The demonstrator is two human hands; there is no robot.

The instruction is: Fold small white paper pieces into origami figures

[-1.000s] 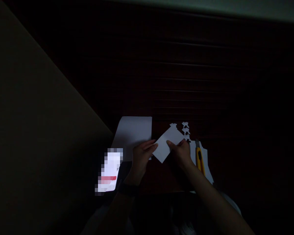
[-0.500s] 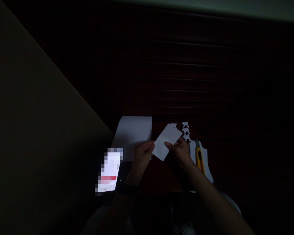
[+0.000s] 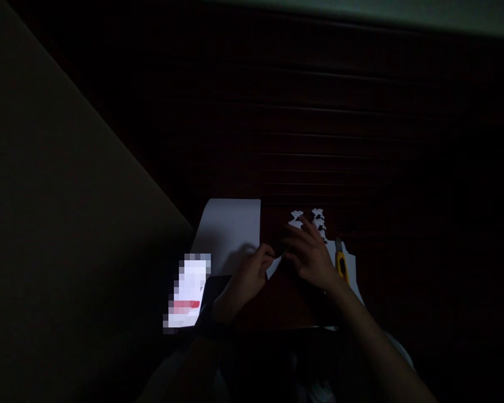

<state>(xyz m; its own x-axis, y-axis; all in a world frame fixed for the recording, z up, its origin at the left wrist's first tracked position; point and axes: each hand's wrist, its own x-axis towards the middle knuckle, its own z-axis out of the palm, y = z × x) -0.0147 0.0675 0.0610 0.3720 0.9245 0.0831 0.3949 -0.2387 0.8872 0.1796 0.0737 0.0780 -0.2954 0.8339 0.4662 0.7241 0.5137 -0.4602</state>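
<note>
The left hand [image 3: 247,274] has its grip pinched together on a small piece of white paper [image 3: 274,266], mostly hidden between the two hands above the desk [image 3: 277,305]. The right hand [image 3: 313,257] has its fingers spread apart just beside that piece; whether its thumb touches the paper, I cannot tell. Past its fingertips lie jagged paper cutouts [image 3: 318,214] in two short rows, partly covered by the hand. Right of the right hand, a yellow cutter [image 3: 341,264] rests on more white paper [image 3: 353,274]. Left of the left hand are a large white sheet [image 3: 231,224] and, nearer the body, a lit phone [image 3: 191,288], its screen blurred.
</note>
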